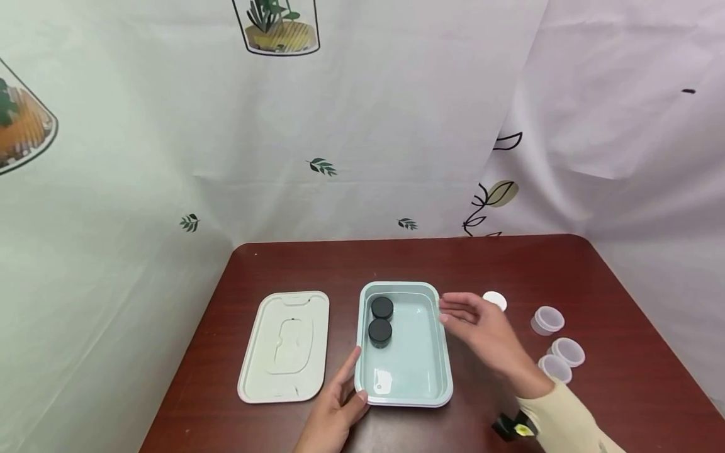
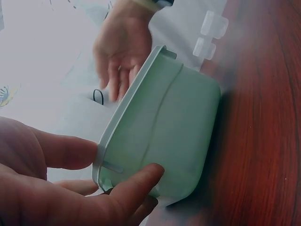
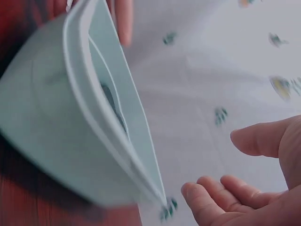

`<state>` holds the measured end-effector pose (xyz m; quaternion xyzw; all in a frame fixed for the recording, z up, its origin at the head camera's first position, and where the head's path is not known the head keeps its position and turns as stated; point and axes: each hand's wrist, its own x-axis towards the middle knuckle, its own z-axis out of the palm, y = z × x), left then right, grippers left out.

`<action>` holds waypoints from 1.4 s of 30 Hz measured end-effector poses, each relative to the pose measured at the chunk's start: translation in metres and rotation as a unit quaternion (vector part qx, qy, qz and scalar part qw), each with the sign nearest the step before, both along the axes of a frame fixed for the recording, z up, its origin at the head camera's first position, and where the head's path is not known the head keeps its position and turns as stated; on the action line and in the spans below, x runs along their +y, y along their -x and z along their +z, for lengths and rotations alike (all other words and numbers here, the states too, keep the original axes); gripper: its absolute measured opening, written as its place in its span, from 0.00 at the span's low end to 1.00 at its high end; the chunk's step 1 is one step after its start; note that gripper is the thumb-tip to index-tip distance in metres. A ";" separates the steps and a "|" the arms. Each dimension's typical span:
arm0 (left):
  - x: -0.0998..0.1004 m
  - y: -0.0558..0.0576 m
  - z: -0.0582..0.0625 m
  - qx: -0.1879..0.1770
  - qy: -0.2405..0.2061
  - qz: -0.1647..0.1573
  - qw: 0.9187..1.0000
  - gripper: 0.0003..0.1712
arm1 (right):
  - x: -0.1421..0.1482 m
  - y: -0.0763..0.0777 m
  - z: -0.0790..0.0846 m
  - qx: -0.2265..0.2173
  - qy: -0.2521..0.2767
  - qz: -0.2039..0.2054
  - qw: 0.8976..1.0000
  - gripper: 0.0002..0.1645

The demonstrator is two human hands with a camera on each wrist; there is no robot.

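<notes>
On the worktop (image 1: 198, 415), the pale green tub (image 1: 416, 352) stands between the left hand (image 1: 334, 412), its fingers clamped on the near left corner, and the right hand (image 1: 481, 327) (thumb and fingers apart, holding nothing). Two black round containers (image 1: 380, 331) sit inside.

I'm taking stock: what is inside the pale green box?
Two black cylinders sit in the box near its left wall, one behind the other. I see nothing else in it; the floor directly under them is hidden.
</notes>
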<state>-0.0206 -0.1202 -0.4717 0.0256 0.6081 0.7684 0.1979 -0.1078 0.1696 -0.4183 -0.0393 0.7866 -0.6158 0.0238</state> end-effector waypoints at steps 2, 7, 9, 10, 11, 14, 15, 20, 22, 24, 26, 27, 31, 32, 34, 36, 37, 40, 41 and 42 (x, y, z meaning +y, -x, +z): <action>0.000 0.001 0.000 -0.002 0.003 -0.002 1.000 0.44 | 0.017 -0.005 -0.001 0.004 0.008 -0.023 1.000 0.28; 0.000 0.000 -0.001 -0.008 0.013 -0.003 1.000 0.44 | 0.060 -0.019 -0.009 0.021 0.051 -0.073 0.996 0.23; 0.000 0.000 -0.001 -0.011 0.014 -0.001 1.000 0.44 | 0.076 -0.026 -0.013 0.032 0.078 -0.098 0.992 0.22; 0.000 0.000 -0.001 -0.012 0.014 0.000 1.000 0.44 | 0.084 -0.030 -0.015 0.035 0.096 -0.111 0.989 0.20; 0.000 0.000 -0.002 -0.012 0.013 0.000 1.000 0.44 | 0.093 -0.035 -0.017 0.032 0.112 -0.124 0.985 0.20; 0.000 0.000 -0.003 -0.007 0.009 0.003 1.000 0.44 | 0.119 -0.048 -0.024 0.016 0.178 -0.151 0.972 0.19; -0.001 0.000 -0.003 -0.004 0.008 0.004 1.000 0.44 | 0.127 -0.052 -0.026 0.007 0.201 -0.158 0.967 0.19; -0.002 0.000 -0.004 -0.003 0.019 0.013 1.000 0.44 | 0.159 -0.068 -0.039 -0.055 0.157 -0.234 0.958 0.15; -0.001 -0.001 -0.004 -0.010 0.025 0.016 1.000 0.44 | 0.167 -0.074 -0.045 -0.097 0.109 -0.277 0.950 0.16; -0.001 -0.001 -0.004 -0.014 0.027 0.018 0.999 0.44 | 0.172 -0.080 -0.051 -0.134 0.081 -0.311 0.938 0.18; 0.000 -0.001 -0.004 -0.013 0.025 0.018 0.999 0.44 | 0.174 -0.083 -0.056 -0.148 0.098 -0.325 0.929 0.18; 0.000 -0.001 -0.005 -0.011 0.023 0.017 1.000 0.44 | 0.176 -0.085 -0.059 -0.145 0.118 -0.327 0.926 0.18; -0.001 -0.001 -0.006 -0.010 0.023 0.014 1.000 0.44 | 0.174 -0.086 -0.063 -0.142 0.135 -0.338 0.921 0.17; -0.001 -0.001 -0.006 -0.011 0.022 0.013 1.000 0.44 | 0.173 -0.086 -0.063 -0.149 0.133 -0.347 0.916 0.17; -0.002 -0.002 -0.006 -0.014 0.022 0.011 1.000 0.44 | 0.171 -0.086 -0.063 -0.176 0.124 -0.369 0.904 0.18; -0.002 -0.003 -0.006 -0.014 0.019 0.007 1.000 0.44 | 0.169 -0.087 -0.063 -0.203 0.114 -0.388 0.892 0.18; -0.002 -0.003 -0.006 -0.014 0.017 0.007 1.000 0.44 | 0.168 -0.088 -0.063 -0.214 0.112 -0.394 0.887 0.18; -0.003 -0.002 -0.006 -0.009 0.013 0.004 1.000 0.44 | 0.164 -0.091 -0.067 -0.213 0.122 -0.392 0.887 0.18; -0.003 -0.002 -0.006 -0.008 0.012 0.004 1.000 0.44 | 0.163 -0.091 -0.069 -0.209 0.122 -0.389 0.889 0.17; -0.003 -0.002 -0.005 -0.007 0.012 0.004 1.000 0.44 | 0.161 -0.091 -0.071 -0.201 0.125 -0.381 0.894 0.16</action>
